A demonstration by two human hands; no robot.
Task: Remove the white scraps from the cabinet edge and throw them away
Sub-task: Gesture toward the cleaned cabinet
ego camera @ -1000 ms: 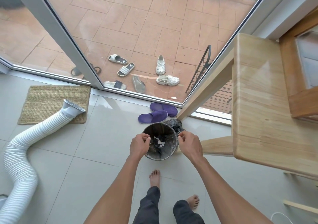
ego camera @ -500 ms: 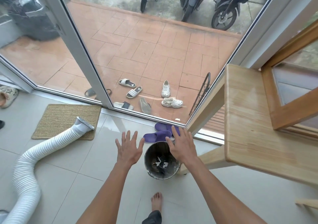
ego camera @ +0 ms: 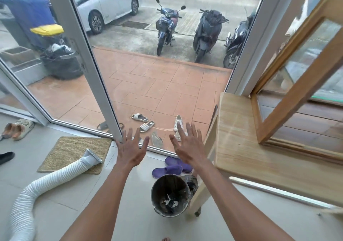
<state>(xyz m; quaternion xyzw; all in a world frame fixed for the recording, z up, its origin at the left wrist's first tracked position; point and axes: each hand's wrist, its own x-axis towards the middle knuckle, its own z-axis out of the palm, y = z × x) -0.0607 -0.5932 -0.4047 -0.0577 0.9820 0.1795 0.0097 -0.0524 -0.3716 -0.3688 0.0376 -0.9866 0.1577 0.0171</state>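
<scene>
A dirty round bucket [ego camera: 155, 194] stands on the tiled floor by the leg of the wooden cabinet [ego camera: 241, 148]. White scraps [ego camera: 169, 201] lie among dark debris at its bottom. My left hand [ego camera: 130, 148] and my right hand [ego camera: 186, 146] are both raised well above the bucket, palms down, fingers spread, holding nothing. I see no white scraps on the cabinet's visible top or edge.
A white ribbed hose [ego camera: 46, 185] curls over the floor at the left, its end on a woven mat [ego camera: 72, 150]. Purple slippers [ego camera: 170, 167] lie behind the bucket. The glass door [ego camera: 83, 55] stands open onto a brick patio with shoes and parked motorbikes [ego camera: 167, 25].
Both hands let go of the bucket rim, opened and rose away from it. My view tilted upward, so the street and motorbikes now show.
</scene>
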